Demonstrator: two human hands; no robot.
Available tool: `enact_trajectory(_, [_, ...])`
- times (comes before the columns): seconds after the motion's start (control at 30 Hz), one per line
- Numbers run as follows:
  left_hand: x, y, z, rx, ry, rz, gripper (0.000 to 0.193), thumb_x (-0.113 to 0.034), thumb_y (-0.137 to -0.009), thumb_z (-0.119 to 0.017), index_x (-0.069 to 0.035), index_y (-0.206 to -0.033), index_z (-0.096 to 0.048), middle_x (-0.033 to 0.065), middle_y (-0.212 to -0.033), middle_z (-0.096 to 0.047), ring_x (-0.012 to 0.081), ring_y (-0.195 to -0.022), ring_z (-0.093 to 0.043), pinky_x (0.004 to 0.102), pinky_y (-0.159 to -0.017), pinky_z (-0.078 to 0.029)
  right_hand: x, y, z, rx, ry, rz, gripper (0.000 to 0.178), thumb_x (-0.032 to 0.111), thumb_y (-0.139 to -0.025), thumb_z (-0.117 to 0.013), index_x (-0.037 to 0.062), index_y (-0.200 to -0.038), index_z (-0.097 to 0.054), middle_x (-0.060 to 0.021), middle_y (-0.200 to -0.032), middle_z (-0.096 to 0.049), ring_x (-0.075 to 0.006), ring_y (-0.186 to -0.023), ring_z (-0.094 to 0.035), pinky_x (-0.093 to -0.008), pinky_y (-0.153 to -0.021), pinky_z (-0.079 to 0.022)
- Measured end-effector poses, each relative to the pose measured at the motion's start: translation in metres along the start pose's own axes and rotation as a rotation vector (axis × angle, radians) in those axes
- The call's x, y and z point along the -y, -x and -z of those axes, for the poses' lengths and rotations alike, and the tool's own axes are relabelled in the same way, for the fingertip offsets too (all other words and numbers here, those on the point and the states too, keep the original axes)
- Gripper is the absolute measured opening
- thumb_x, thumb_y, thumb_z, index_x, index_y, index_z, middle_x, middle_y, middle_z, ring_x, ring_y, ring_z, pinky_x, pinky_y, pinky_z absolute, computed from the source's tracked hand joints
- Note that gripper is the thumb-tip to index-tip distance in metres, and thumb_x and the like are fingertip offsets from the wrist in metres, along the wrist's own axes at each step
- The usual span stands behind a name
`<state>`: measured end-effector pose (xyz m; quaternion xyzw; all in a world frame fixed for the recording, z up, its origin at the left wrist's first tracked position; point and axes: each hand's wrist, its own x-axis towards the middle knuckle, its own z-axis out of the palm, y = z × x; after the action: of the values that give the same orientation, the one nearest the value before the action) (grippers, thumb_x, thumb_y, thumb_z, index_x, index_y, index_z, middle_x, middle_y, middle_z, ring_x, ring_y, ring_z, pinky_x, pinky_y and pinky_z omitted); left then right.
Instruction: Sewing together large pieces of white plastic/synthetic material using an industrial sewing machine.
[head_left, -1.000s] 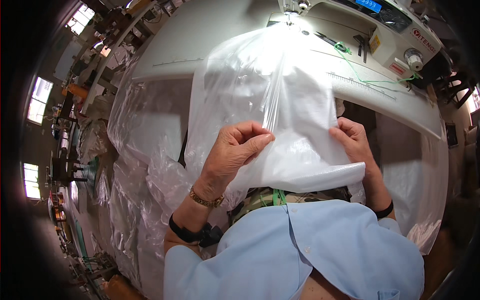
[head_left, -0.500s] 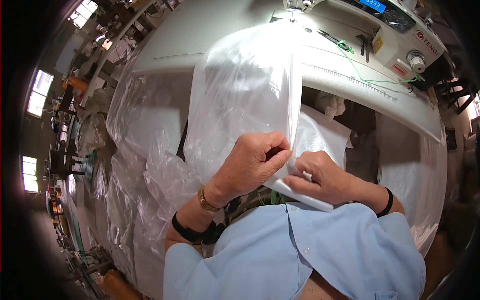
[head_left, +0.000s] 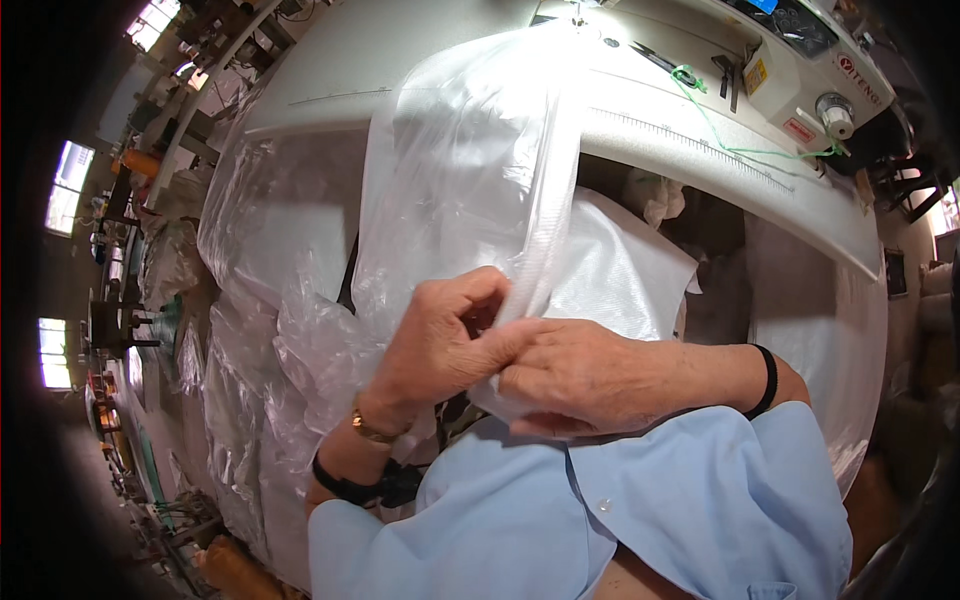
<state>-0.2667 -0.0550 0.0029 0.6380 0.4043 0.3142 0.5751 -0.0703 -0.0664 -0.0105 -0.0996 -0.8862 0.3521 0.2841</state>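
As both hands have shifted leftward and now overlap, entry one: plastic sheeting (head_left: 450, 150), translucent, running from below the sewing machine (head_left: 815, 90) over the front of the bench (head_left: 680, 145) toward the wearer's waist; right edge folded into a ribbed band (head_left: 540, 255), showing broader than half a second ago, by judgement now under two-handed control. Entry two: left hand (head_left: 440, 340), thumb and forefinger narrowly parted, pinching the band. Entry three: right hand (head_left: 590, 375), fingers curled at the band's lower end; grip underneath hidden, cannot tell. Entry four: white woven sheet (head_left: 615, 265), hanging just right of the band
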Motion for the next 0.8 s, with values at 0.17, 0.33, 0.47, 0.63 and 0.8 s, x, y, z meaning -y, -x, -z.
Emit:
enact_trajectory(0.17, [-0.011, 0.008, 0.040, -0.075, -0.136, 0.075, 0.010, -0.004, -0.089, -0.060, 0.005, -0.092, -0.063, -0.0025, -0.068, -0.055, 0.0009, -0.064, -0.044, 0.0217, -0.052, -0.036, -0.062, 0.015, 0.017, -0.329, -0.099, -0.008, 0.033, 0.027, -0.089, -0.070, 0.0016, -0.107, -0.059, -0.0155, -0.095, -0.061, -0.0315, -0.089, -0.059, -0.0411, -0.079, -0.048])
enact_trajectory(0.33, [-0.065, 0.009, 0.073, -0.216, -0.623, -0.180, 0.012, 0.000, -0.085, -0.057, 0.004, -0.095, -0.064, 0.0094, -0.067, -0.057, 0.0119, -0.055, -0.049, 0.0287, -0.053, -0.039, -0.142, -0.006, -0.026, -0.304, 0.162, -0.386, 0.060, 0.036, -0.083, -0.072, -0.0038, -0.125, -0.057, -0.0222, -0.115, -0.062, -0.0380, -0.088, -0.062, -0.0452, -0.082, -0.049])
enact_trajectory(0.47, [-0.135, -0.014, 0.078, -0.117, -0.974, -0.399, 0.015, 0.003, -0.079, -0.057, 0.004, -0.094, -0.062, 0.0167, -0.070, -0.055, 0.0268, -0.055, -0.054, 0.0347, -0.055, -0.043, -0.109, -0.135, -0.013, 0.002, -0.382, -0.135, 0.049, 0.026, -0.088, -0.065, 0.0057, -0.132, -0.058, -0.0196, -0.128, -0.061, -0.0312, -0.116, -0.058, -0.0396, -0.097, -0.046])
enact_trajectory(0.63, [-0.145, -0.011, 0.063, 0.183, -1.318, -0.461, 0.009, 0.000, -0.073, -0.059, 0.000, -0.082, -0.058, 0.0157, -0.067, -0.055, 0.0341, -0.059, -0.059, 0.0443, -0.055, -0.045, -0.117, -0.192, -0.031, 0.022, -0.233, 0.058, 0.048, 0.028, -0.084, -0.068, 0.0069, -0.127, -0.061, -0.0183, -0.128, -0.061, -0.0300, -0.115, -0.059, -0.0396, -0.094, -0.048])
enact_trajectory(0.8, [-0.041, -0.004, 0.048, 0.237, -1.221, -0.535, 0.010, -0.002, -0.073, -0.061, -0.006, -0.073, -0.052, 0.0092, -0.064, -0.050, 0.0258, -0.056, -0.056, 0.0380, -0.049, -0.043, -0.145, -0.101, -0.022, 0.025, 0.091, 0.010, 0.046, 0.027, -0.084, -0.069, 0.0064, -0.125, -0.061, -0.0182, -0.125, -0.062, -0.0309, -0.115, -0.059, -0.0408, -0.094, -0.048])
